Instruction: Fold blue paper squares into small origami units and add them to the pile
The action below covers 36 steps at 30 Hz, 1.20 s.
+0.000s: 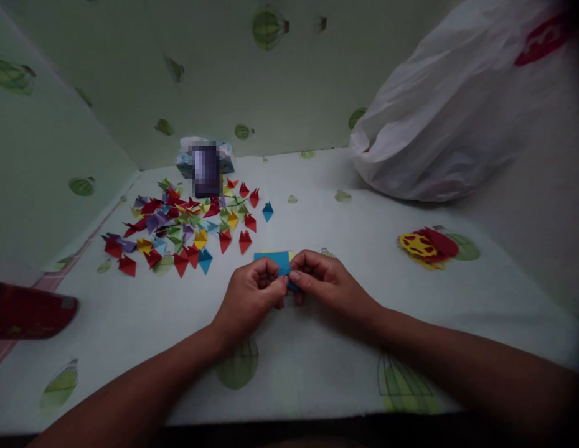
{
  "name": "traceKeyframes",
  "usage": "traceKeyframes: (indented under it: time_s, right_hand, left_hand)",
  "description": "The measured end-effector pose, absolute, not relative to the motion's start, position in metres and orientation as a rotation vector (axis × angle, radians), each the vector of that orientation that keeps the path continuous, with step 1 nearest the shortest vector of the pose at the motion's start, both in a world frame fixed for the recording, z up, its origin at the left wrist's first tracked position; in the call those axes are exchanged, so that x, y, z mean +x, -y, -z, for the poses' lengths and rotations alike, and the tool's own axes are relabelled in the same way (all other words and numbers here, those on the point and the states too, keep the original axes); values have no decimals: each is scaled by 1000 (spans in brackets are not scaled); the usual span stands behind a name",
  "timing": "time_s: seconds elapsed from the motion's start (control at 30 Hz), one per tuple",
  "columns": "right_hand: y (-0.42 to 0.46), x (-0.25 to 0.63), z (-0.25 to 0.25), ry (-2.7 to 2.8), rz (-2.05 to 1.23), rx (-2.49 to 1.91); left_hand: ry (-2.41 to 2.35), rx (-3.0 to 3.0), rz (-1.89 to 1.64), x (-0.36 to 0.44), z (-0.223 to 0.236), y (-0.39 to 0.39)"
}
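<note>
My left hand (252, 291) and my right hand (323, 280) meet at the middle of the white table (317, 348), fingers curled. Both pinch a small piece of blue paper (284, 267) between their fingertips. Just behind the hands lies a small stack of paper sheets (273, 256), blue on top with a yellow edge showing. To the left rear is a heap of several folded paper triangles (187, 227) in red, purple, yellow, green and blue.
A large white plastic bag (439, 112) fills the back right. A red and yellow paper cluster (427, 246) lies right of the hands. A dark red object (28, 310) sits at the left edge. A blurred dark item (206, 168) stands behind the heap. Green-patterned walls enclose the table.
</note>
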State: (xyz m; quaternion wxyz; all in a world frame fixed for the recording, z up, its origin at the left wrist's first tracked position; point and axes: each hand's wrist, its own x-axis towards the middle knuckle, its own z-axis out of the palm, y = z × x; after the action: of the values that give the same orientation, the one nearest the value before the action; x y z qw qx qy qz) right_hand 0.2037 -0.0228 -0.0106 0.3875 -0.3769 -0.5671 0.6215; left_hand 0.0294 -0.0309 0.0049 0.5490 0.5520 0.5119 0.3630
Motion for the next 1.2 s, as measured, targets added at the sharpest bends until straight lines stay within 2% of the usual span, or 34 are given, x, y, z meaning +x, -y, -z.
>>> traceKeyframes:
  time_s: [0.37, 0.8, 1.2]
  right_hand:
    - [24, 206, 5, 1595, -1431, -1026]
    - [21, 204, 13, 1383, -1768, -950]
    - [24, 205, 6, 1373, -1742, -960]
  left_hand:
    - [-1120, 1343, -825, 27, -4, 32]
    - [-1255, 1361, -939, 24, 0, 32]
    - [-1114, 1195, -1002, 26, 2, 32]
